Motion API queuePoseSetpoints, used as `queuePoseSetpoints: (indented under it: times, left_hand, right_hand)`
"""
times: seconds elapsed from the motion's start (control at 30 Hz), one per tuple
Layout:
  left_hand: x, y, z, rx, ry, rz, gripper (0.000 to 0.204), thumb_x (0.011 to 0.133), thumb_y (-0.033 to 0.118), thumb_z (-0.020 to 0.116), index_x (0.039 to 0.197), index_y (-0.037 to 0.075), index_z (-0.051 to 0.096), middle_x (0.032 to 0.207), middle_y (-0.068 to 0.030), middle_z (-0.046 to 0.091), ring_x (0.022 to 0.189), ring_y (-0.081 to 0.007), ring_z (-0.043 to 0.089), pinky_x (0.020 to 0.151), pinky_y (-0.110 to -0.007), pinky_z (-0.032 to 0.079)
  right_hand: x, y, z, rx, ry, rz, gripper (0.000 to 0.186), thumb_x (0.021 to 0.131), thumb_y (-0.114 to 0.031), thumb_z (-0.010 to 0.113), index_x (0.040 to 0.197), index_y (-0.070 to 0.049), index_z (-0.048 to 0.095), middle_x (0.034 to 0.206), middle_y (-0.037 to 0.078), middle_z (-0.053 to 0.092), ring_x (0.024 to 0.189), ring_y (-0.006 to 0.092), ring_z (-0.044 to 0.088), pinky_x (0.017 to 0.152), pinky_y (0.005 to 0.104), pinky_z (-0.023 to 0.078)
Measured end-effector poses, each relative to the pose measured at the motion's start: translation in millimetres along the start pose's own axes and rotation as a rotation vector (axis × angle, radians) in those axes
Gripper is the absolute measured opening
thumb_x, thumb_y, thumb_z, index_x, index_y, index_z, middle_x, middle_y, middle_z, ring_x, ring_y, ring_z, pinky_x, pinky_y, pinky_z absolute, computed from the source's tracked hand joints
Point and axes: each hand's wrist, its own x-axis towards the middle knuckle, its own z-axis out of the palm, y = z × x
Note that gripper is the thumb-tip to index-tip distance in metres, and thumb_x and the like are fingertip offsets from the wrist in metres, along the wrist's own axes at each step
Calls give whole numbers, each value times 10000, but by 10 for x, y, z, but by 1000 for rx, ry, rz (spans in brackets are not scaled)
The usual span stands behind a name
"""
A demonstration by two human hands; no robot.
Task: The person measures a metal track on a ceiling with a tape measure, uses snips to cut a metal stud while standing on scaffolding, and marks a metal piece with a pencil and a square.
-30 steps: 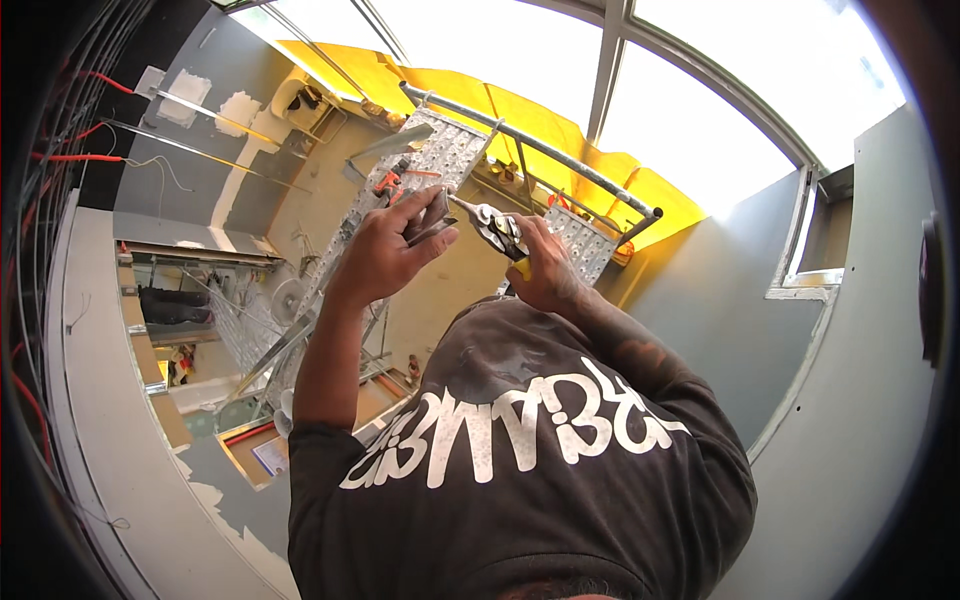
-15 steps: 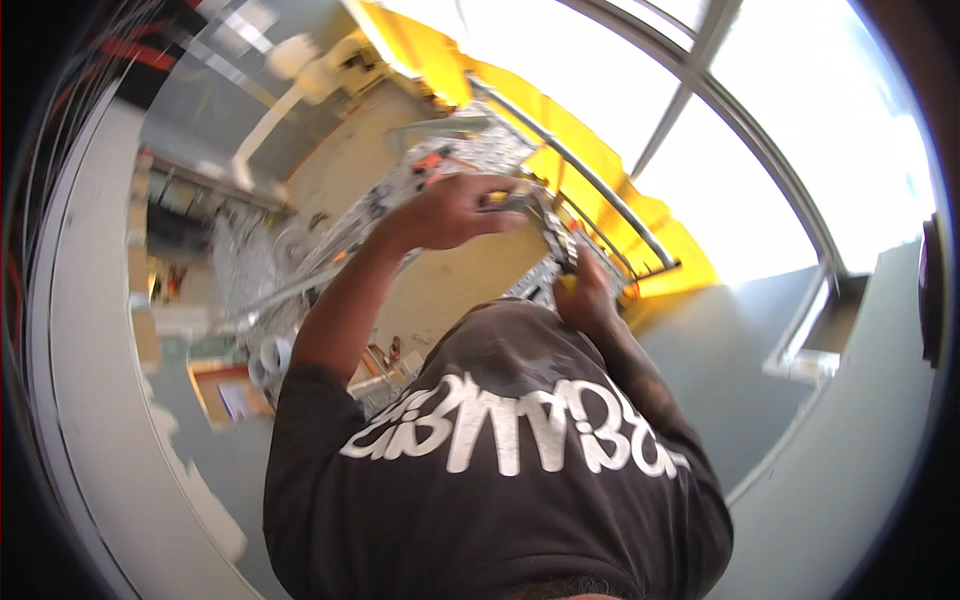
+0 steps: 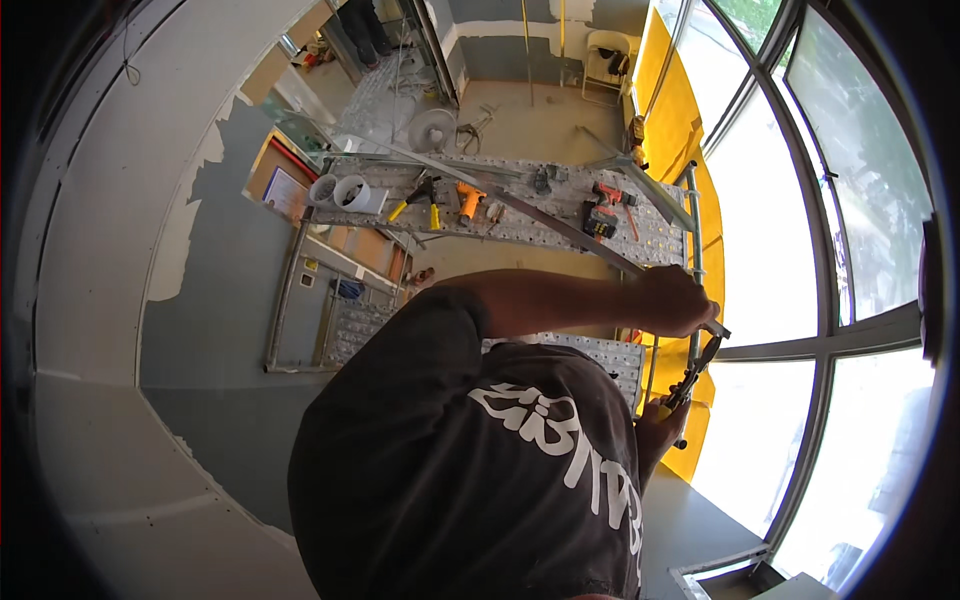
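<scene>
My left hand is closed around one end of a long, thin metal strip, which slants away to the upper left over the scaffold platform. A short bit of the strip's end juts out past my fist. Just below that, my right hand grips a dark hand tool that looks like metal snips, with a touch of yellow at the handle. The tip of the snips is up against or very near the strip's end; I cannot tell whether it bites. My right fingers are partly hidden.
On the perforated scaffold platform lie a red cordless drill, an orange tool, black-and-yellow pliers-like tool and white buckets. A scaffold rail and windows stand at right. Beyond are a fan, a chair and a person's legs.
The view has swung round and steadied from a blur. My left arm now reaches across to the right, and both hands are farther right, near the rail and windows. The long strip now shows clearly.
</scene>
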Motion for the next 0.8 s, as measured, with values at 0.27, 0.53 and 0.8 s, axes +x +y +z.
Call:
queuePoseSetpoints:
  times: [0.27,0.53,0.8]
  left_hand:
    - [376,-311,-28,-259,-349,12,303,984,391,555,1037,149,730,933,-168,708,910,-358,690,805,-483,519]
    - [470,-234,-138,-517,-520,-177,335,973,340,635,910,13,667,621,-84,610,534,-156,594,525,-336,472]
    - [489,-203,-190,-657,-651,-296,332,998,337,622,887,25,649,581,-1,532,493,-68,505,446,-248,395]
  right_hand:
    - [-49,-71,-102,90,-80,97,480,826,-86,650,1269,27,505,1024,230,677,961,404,659,844,448,524]
    - [-15,-493,-415,157,-201,215,365,817,-142,624,1107,42,500,968,291,613,958,462,615,835,510,483]
    - [-32,-629,-506,180,-214,242,390,814,-160,621,1119,50,496,978,278,624,972,451,619,864,487,483]
